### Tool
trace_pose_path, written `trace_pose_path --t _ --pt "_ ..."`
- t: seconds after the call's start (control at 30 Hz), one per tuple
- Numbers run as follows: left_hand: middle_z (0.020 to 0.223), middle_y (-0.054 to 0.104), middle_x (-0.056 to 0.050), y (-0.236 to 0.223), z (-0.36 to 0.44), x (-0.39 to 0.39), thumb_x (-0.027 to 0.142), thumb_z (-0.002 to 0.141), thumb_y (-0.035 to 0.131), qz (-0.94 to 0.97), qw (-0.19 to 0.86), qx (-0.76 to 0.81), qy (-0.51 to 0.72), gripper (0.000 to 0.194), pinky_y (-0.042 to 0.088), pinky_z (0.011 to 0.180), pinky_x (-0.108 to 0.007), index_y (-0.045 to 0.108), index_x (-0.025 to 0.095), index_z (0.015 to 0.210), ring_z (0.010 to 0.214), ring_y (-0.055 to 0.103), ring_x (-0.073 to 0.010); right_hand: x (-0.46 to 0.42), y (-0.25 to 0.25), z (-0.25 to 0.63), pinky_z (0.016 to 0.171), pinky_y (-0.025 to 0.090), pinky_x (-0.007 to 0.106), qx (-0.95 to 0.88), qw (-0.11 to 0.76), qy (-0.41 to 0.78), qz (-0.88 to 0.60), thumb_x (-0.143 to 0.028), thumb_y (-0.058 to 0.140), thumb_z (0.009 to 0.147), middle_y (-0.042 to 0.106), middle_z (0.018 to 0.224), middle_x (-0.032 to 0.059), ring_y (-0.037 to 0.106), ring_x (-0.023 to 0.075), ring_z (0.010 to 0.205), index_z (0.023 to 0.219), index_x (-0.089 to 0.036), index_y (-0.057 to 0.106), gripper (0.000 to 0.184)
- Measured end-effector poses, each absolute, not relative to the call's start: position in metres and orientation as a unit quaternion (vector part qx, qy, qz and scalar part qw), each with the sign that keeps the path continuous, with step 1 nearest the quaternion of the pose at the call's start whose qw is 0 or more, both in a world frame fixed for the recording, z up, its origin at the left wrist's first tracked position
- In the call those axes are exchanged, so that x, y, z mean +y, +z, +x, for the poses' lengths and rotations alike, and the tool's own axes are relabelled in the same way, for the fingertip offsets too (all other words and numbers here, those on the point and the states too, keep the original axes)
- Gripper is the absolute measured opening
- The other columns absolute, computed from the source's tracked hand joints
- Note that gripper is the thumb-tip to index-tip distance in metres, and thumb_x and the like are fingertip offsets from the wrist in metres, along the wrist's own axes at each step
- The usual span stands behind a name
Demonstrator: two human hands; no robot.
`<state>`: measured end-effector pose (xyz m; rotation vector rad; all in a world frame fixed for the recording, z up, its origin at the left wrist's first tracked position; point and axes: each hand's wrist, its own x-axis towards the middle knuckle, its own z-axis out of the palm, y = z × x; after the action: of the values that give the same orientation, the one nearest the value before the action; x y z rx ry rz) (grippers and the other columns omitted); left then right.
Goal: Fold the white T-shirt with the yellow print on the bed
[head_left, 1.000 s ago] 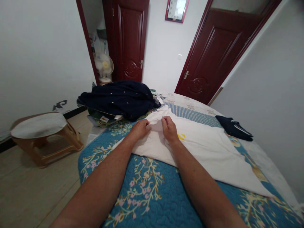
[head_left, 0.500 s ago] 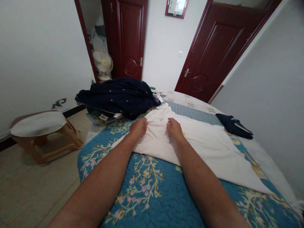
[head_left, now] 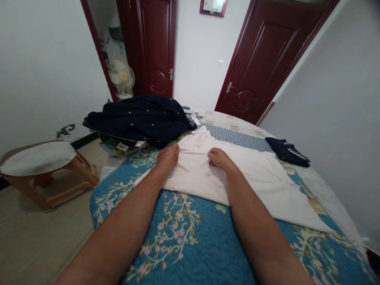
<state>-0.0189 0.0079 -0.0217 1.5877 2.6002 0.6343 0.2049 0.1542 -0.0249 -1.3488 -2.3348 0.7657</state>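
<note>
A white garment lies spread across the blue floral quilt on the bed. Near its left end, my left hand rests on the cloth with curled fingers that pinch the fabric. My right hand is a little to the right, knuckles up, fingers closed on a fold of the same garment, with a bit of yellow print showing beneath it. Both forearms reach forward from the bottom of the view.
A heap of dark navy clothes sits at the bed's far left corner over other items. A small folded dark garment lies at the right. A wooden stool stands on the floor to the left. Two dark red doors and a fan are behind.
My hands have drawn apart along the white garment, the right one sliding rightward and closing on a fold. The camera has shifted slightly to the right.
</note>
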Motion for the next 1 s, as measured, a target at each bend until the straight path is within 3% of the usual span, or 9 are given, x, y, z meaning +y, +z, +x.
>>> trace_pose_path --t 0.23,0.43,0.57,0.83,1.0 --pt "0.105 0.079 -0.018 -0.021 -0.022 0.007 0.044 0.109 0.039 0.501 -0.013 0.846 0.183 0.043 0.051 0.086 -0.04 0.075 0.021 0.119 0.099 0.075 -0.0343 0.158 -0.031 0.206 0.08 0.046 0.026 -0.838 0.197 0.197 -0.469 -0.022 0.056 0.094 0.079 0.099 0.0109 0.068 0.0193 0.089 0.098 -0.015 0.079 0.025" --pt "0.109 0.08 -0.013 -0.021 -0.031 0.008 0.04 0.106 0.046 0.493 0.024 0.836 0.239 0.035 0.051 0.084 -0.035 0.075 0.025 0.12 0.101 0.074 -0.0292 0.158 -0.031 0.209 0.068 0.046 0.025 -0.809 0.182 0.305 -0.469 -0.027 0.068 0.088 0.075 0.076 0.0043 0.063 0.0163 0.068 0.102 -0.014 0.081 0.024" --pt "0.114 0.079 -0.01 -0.019 -0.037 0.011 0.026 0.1 0.057 0.53 0.043 0.795 0.291 0.029 0.051 0.091 -0.033 0.075 0.024 0.122 0.106 0.072 -0.025 0.157 -0.032 0.21 0.063 0.042 0.023 -0.81 0.189 0.308 -0.461 -0.022 0.065 0.083 0.07 0.069 0.0019 0.06 0.0144 0.064 0.084 -0.015 0.078 0.014" --pt "0.117 0.08 -0.013 -0.015 -0.036 0.044 0.029 0.09 0.071 0.546 0.067 0.786 0.282 0.041 0.051 0.093 -0.032 0.074 0.018 0.13 0.108 0.072 -0.0257 0.16 -0.032 0.211 0.061 0.042 0.023 -0.796 0.187 0.358 -0.45 -0.022 0.071 0.081 0.068 0.064 0.0004 0.058 0.0131 0.059 0.089 -0.014 0.078 0.014" --pt "0.105 0.081 -0.011 -0.012 -0.033 0.067 0.025 0.085 0.074 0.523 0.089 0.798 0.285 0.021 0.05 0.083 -0.029 0.081 0.018 0.103 0.098 0.073 -0.025 0.16 -0.031 0.213 0.062 0.042 0.022 -0.812 0.2 0.333 -0.436 -0.019 0.07 0.08 0.07 0.067 0.0005 0.06 0.013 0.062 0.084 -0.015 0.077 0.008"
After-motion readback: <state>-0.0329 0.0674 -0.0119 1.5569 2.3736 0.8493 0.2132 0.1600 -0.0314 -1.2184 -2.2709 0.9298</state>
